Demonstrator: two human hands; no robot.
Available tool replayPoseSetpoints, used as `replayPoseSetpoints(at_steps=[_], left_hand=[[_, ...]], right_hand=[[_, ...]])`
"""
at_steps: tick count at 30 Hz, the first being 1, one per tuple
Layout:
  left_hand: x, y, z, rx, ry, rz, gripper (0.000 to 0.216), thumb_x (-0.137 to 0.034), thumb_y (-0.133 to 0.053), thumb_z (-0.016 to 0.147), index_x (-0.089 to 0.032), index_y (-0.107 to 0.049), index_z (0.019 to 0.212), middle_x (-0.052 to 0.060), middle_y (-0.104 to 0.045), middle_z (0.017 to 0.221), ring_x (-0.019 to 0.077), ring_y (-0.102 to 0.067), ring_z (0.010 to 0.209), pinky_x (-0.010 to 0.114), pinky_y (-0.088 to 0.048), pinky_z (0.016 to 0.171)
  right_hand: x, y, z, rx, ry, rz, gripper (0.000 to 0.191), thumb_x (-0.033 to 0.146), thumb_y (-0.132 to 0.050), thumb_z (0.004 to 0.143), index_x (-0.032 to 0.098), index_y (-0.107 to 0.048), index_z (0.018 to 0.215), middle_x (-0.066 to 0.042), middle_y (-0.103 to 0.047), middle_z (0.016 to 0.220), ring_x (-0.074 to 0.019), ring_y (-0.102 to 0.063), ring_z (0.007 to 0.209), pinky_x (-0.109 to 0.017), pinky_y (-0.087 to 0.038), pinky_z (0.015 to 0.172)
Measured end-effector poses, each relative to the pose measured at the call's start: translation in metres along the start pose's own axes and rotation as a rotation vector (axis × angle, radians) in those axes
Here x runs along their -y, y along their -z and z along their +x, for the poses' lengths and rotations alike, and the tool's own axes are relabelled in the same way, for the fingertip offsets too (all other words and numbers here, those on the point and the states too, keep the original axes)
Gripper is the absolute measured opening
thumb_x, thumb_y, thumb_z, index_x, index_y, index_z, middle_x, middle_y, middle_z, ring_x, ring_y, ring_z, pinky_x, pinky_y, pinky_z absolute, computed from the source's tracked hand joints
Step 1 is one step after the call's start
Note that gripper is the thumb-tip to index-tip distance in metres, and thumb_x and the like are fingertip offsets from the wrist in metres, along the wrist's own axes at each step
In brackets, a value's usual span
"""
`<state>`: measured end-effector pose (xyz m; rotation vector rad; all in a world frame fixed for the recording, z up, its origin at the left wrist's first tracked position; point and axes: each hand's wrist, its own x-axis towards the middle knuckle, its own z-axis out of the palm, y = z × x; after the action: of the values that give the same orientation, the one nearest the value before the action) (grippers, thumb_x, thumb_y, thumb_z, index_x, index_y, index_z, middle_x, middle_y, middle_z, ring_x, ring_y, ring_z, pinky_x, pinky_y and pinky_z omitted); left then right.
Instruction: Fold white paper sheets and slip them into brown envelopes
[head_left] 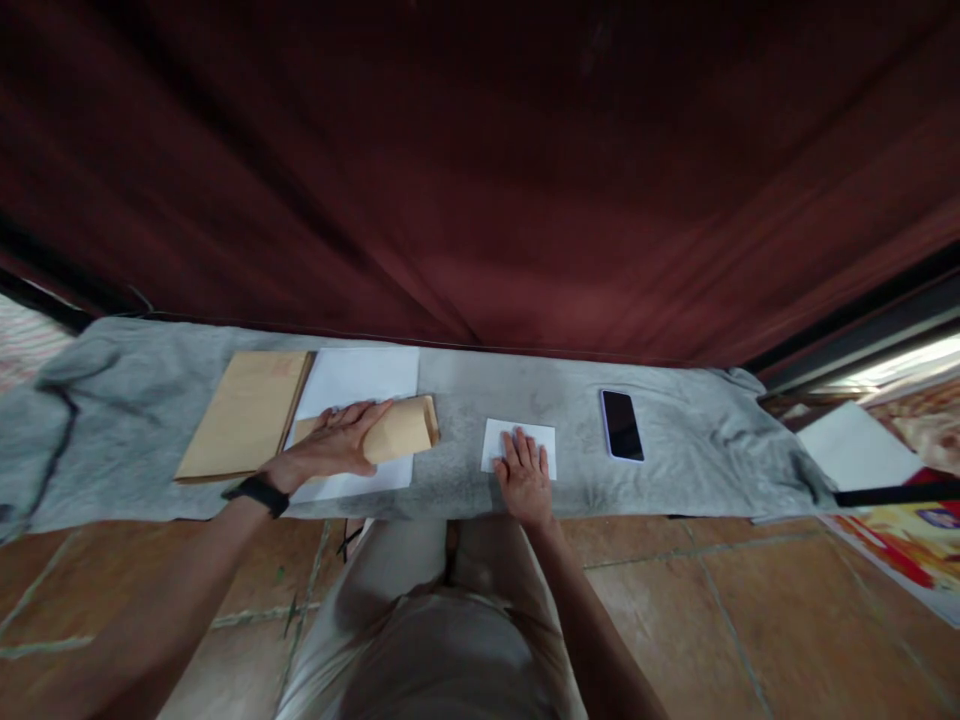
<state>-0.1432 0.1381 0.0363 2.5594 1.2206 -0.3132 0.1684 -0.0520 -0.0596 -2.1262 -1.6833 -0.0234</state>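
My left hand (339, 440), with a dark band on the wrist, is wrapped over a brown kraft paper envelope (401, 430). The envelope bulges, and its right end gapes a little; the part beneath my palm is hidden. Under it lie white paper sheets (367, 372), partly covered by my arm. My right hand (525, 480) rests flat with fingers spread on a small white paper rectangle (496, 440), which looks folded. To the left of the sheets is a stack of larger brown kraft envelopes (244, 410).
A grey cloth (450, 480) covers the narrow table. A phone (622, 426) with a dark screen lies to the right. Behind the table hangs a dark red curtain (495, 240). At the far right are a white sheet (859, 445) and a colourful printed box or poster (911, 545).
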Motion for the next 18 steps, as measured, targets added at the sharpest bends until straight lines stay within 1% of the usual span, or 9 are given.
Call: replayPoseSetpoints(at_steps=[4,7,9,11,13,14,16,18], left_hand=[[0.003,-0.003,0.002,0.013,0.003,0.003,0.114,-0.046,-0.069,0.063,-0.029,-0.012,0.161,0.012,-0.031,0.163,0.0393,-0.03,0.147,0.058,-0.019,0.118],[0.007,-0.004,0.002,0.012,0.022,0.0,0.113,-0.046,-0.07,0.066,-0.03,-0.012,0.161,0.013,-0.026,0.165,0.0407,-0.025,0.15,0.063,-0.014,0.118],[0.008,-0.003,0.001,0.019,0.038,0.005,0.113,-0.049,-0.072,0.067,-0.03,-0.013,0.161,0.014,-0.019,0.168,0.0416,-0.018,0.152,0.066,-0.009,0.118],[0.002,0.0,0.001,0.002,0.051,0.018,0.112,-0.056,-0.072,0.069,-0.029,-0.015,0.161,0.014,-0.013,0.169,0.0417,-0.012,0.154,0.067,-0.005,0.119],[-0.016,0.0,0.002,-0.074,0.008,0.025,0.102,-0.063,-0.064,0.078,-0.028,-0.017,0.161,0.014,-0.013,0.169,0.0387,-0.01,0.155,0.064,-0.005,0.121],[-0.031,-0.003,0.002,-0.13,-0.049,0.021,0.093,-0.064,-0.057,0.085,-0.026,-0.017,0.161,0.013,-0.015,0.169,0.0359,-0.011,0.155,0.061,-0.007,0.122],[-0.071,-0.014,0.005,-0.233,-0.228,-0.008,0.076,-0.057,-0.042,0.097,-0.022,-0.019,0.161,0.012,-0.021,0.168,0.0284,-0.015,0.155,0.051,-0.015,0.125],[-0.114,-0.034,0.008,-0.263,-0.376,-0.034,0.067,-0.051,-0.039,0.101,-0.016,-0.028,0.158,0.014,-0.03,0.164,0.0258,-0.024,0.153,0.046,-0.023,0.124]], right_hand=[[-0.031,0.011,-0.009,-0.057,-0.081,0.012,0.055,0.041,-0.041,0.103,0.019,-0.042,0.154,-0.016,-0.039,0.159,-0.0339,-0.038,0.145,-0.057,-0.024,0.119],[-0.048,0.019,-0.015,-0.069,-0.115,0.012,0.056,0.042,-0.038,0.104,0.017,-0.042,0.153,-0.018,-0.04,0.158,-0.0343,-0.039,0.145,-0.058,-0.024,0.119],[-0.053,0.023,-0.016,-0.068,-0.132,0.001,0.056,0.041,-0.037,0.104,0.015,-0.04,0.154,-0.019,-0.039,0.158,-0.035,-0.038,0.145,-0.059,-0.024,0.119],[-0.049,0.026,-0.013,-0.072,-0.137,-0.003,0.057,0.04,-0.038,0.104,0.014,-0.038,0.155,-0.019,-0.037,0.16,-0.0356,-0.035,0.147,-0.06,-0.023,0.119],[-0.038,0.025,-0.009,-0.071,-0.124,0.004,0.056,0.037,-0.037,0.104,0.016,-0.036,0.156,-0.017,-0.033,0.162,-0.0347,-0.031,0.149,-0.059,-0.022,0.119],[-0.03,0.023,-0.006,-0.063,-0.108,0.006,0.056,0.036,-0.037,0.104,0.017,-0.036,0.156,-0.016,-0.031,0.163,-0.0337,-0.029,0.15,-0.058,-0.022,0.12],[-0.013,0.018,-0.001,-0.025,-0.06,0.004,0.054,0.034,-0.036,0.104,0.017,-0.036,0.156,-0.014,-0.03,0.164,-0.0316,-0.027,0.151,-0.055,-0.021,0.121],[0.001,0.012,0.002,0.019,-0.009,-0.008,0.053,0.034,-0.037,0.105,0.019,-0.037,0.156,-0.013,-0.031,0.163,-0.03,-0.027,0.151,-0.053,-0.021,0.122]])
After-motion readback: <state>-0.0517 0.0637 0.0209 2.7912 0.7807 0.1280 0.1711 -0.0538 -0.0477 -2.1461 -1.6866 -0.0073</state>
